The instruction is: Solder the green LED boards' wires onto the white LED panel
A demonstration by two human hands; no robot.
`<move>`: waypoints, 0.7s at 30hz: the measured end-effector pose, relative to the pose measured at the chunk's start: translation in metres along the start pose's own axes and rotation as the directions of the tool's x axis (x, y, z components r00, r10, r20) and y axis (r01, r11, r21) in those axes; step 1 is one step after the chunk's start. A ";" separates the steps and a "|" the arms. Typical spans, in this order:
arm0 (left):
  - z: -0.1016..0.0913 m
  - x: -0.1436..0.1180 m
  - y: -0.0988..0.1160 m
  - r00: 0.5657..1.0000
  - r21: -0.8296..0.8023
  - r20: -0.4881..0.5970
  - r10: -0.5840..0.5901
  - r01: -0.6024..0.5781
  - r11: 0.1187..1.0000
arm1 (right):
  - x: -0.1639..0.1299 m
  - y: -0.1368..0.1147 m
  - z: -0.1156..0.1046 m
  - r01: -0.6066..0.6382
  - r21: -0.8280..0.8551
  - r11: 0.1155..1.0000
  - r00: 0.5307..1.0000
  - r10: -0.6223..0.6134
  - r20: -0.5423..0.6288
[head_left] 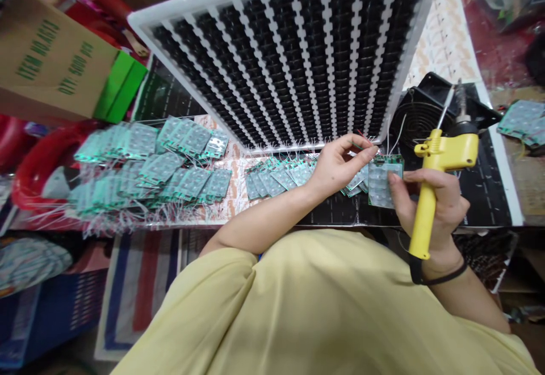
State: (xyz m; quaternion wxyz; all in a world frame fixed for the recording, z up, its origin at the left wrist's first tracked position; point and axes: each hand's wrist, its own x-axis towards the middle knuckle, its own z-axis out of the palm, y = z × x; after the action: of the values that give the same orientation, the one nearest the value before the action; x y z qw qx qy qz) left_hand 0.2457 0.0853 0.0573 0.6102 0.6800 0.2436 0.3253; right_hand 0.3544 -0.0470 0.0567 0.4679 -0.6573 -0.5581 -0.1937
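My right hand (438, 205) is closed, with a small green circuit board (380, 185) covered in grey pads pinched between thumb and finger. A yellow soldering gun (428, 193) also lies in that hand, its metal tip pointing up and away and its black cord crossing my wrist. My left hand (336, 165) is just left of the board, thumb and forefinger pinched together at its upper edge on what looks like a thin wire; a bit of red shows above the fingers. Pale wires (395, 137) rise from the board's top edge.
A large white foam tray (140, 23) with rows of black parts leans behind my hands. Wired circuit boards (276, 176) lie beside my left forearm, with more stacks (170, 159) further left. A round black-grilled fan (411, 122) stands behind the gun. A cardboard box (55, 57) sits at left.
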 end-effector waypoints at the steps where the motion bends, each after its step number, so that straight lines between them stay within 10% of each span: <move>1: -0.002 -0.002 -0.002 0.996 0.050 -0.014 0.091 -0.090 0.995 | 0.000 0.000 0.000 -0.008 0.001 1.000 1.000 0.008 0.001; 6: -0.025 -0.006 -0.002 0.828 0.225 0.210 0.520 -0.558 0.799 | 0.001 0.001 -0.004 0.018 -0.026 1.000 1.000 -0.018 0.003; 11: -0.040 0.002 0.016 0.993 0.074 0.089 0.074 -0.081 0.994 | 0.001 0.004 -0.011 0.095 -0.024 0.995 0.995 -0.094 0.037; 21: -0.010 -0.008 0.016 0.973 -0.061 0.172 -0.155 0.168 0.984 | -0.011 0.015 -0.003 0.266 0.118 0.957 0.945 -0.283 0.166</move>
State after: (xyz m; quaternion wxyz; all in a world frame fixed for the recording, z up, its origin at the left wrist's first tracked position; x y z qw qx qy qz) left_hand 0.2324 0.0839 0.0721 0.6780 0.6594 0.2337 0.2255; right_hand 0.3657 -0.0544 0.0435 0.4141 -0.5652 -0.6929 -0.1702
